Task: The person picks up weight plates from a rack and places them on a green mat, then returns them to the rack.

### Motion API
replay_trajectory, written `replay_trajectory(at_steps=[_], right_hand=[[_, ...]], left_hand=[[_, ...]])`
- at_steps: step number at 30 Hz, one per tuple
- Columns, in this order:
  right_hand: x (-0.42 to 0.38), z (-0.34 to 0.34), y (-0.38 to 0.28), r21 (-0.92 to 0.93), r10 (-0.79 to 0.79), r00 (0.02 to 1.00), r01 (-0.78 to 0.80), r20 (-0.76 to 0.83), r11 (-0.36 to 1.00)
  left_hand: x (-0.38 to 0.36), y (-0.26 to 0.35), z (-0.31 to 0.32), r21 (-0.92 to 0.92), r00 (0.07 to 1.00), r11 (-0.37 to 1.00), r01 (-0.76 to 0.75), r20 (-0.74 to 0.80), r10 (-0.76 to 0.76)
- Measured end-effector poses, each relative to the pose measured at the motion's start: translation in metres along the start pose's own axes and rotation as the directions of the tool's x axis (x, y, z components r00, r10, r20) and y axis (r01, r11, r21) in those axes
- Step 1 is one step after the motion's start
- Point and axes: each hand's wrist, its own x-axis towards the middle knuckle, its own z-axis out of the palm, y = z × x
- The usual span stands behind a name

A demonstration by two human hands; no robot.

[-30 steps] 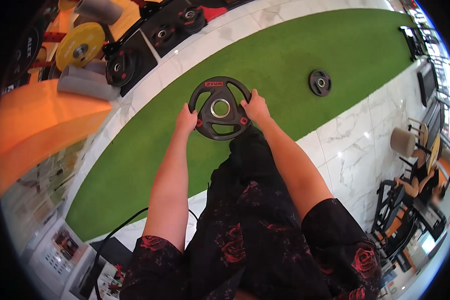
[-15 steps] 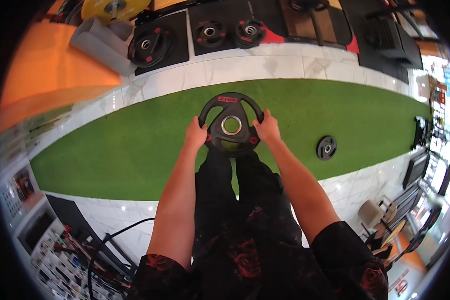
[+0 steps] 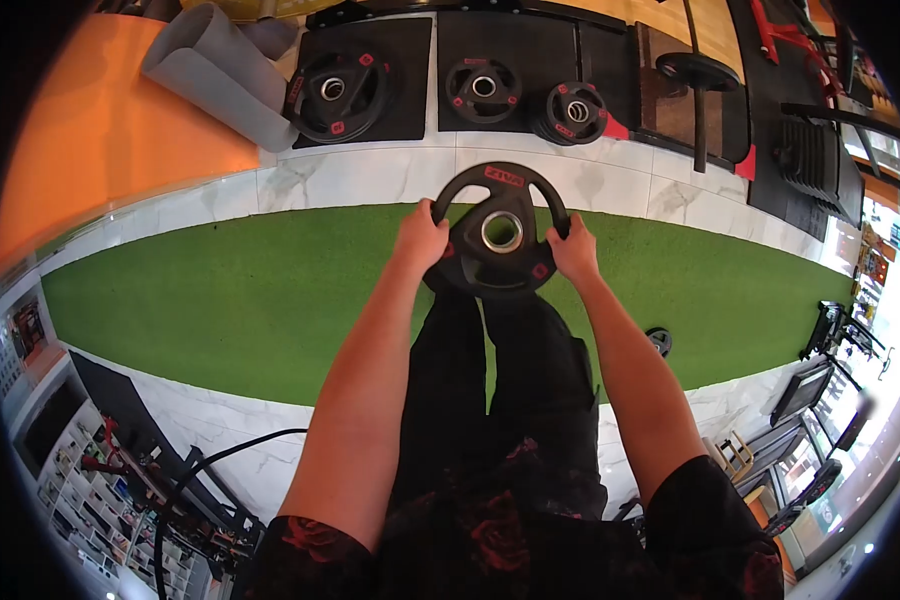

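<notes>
Between my two hands is a black weight plate (image 3: 480,272) with red markings and a metal-ringed centre hole, held out in front of my legs. My left hand (image 3: 422,240) is wrapped round its left rim through the grip slot. On the opposite rim, my right hand (image 3: 575,250) is closed in the same way. The plate hangs over the green turf (image 3: 270,290), its top edge tipped slightly to the right. A smaller plate (image 3: 659,342) lies on the turf beyond my right forearm, which partly hides it.
Stacked weight plates lie on black mats ahead: a large stack (image 3: 310,100), a middle plate (image 3: 467,84) and a small stack (image 3: 595,98). A rolled grey mat (image 3: 220,80) rests at the left. White tiles (image 3: 370,172) border the turf; an upright bar with a plate (image 3: 700,110) stands at the right.
My view has shifted toward the plates ahead. The held plate now appears nearer the tile border and tilted a little clockwise. Both hands keep their hold.
</notes>
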Motion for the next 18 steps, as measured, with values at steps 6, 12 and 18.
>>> replay_trajectory(at_steps=[6, 12, 18], right_hand=[[0.119, 0.014, -0.048, 0.035, -0.035, 0.997, 0.033, 0.062, 0.999], [0.219, 0.029, -0.063, -0.042, -0.116, 0.993, 0.117, 0.038, 0.992], [0.321, 0.057, -0.065, -0.117, -0.153, 0.983, 0.165, 0.105, 0.979]], left_hand=[[0.092, 0.020, -0.023, -0.082, 0.991, 0.988, 0.133, 0.005, -0.133], [0.192, 0.014, 0.000, -0.085, 0.992, 0.989, 0.121, -0.011, -0.122], [0.288, -0.005, 0.036, 0.084, 0.982, 0.996, 0.020, -0.191, -0.004]])
